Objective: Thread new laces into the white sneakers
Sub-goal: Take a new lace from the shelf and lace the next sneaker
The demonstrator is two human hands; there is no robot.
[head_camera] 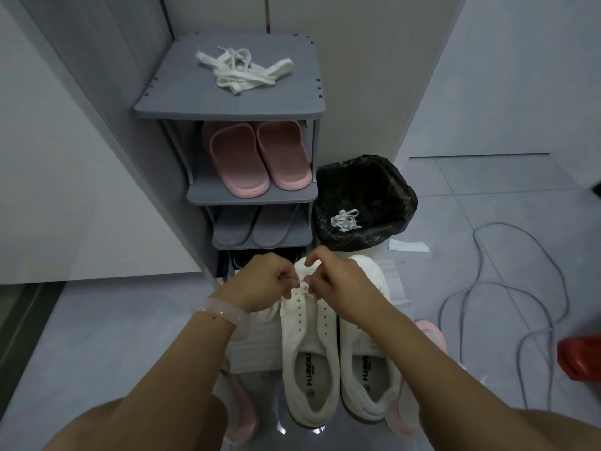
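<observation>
A translucent pale pink bangle (227,315) circles the left wrist, at the far left of the action. The left hand (260,283) reaches forward over the floor with its fingers (287,281) curled in, pinching a short piece of white flat lace (304,284) at the front eyelets of the left white low-top sneaker (307,346). Directly across from those fingers, touching the same bit of lace, the right hand (338,281) has its own fingers (317,278) curled and pinching too, with the forefinger arched up above the rest. Only that small stretch of lace shows between the two sets of fingers; the rows of eyelets nearer the person are bare.

That sneaker stands on the grey tiled floor (130,336), toe pointing away from the person, its toe cap under the fingers. Just to the right of the fingers, and partly under the right forearm, stands the right white low-top sneaker (367,369), side by side with the first and touching it along the soles.

Well beyond the fingers, on the top board of a grey plastic shoe rack (227,102), lies a loose heap of white flat laces (242,71). Beyond and to the right of the fingers sits a bin lined with a black plastic bag (383,190), with a small tangle of white lace (344,219) inside it.
</observation>
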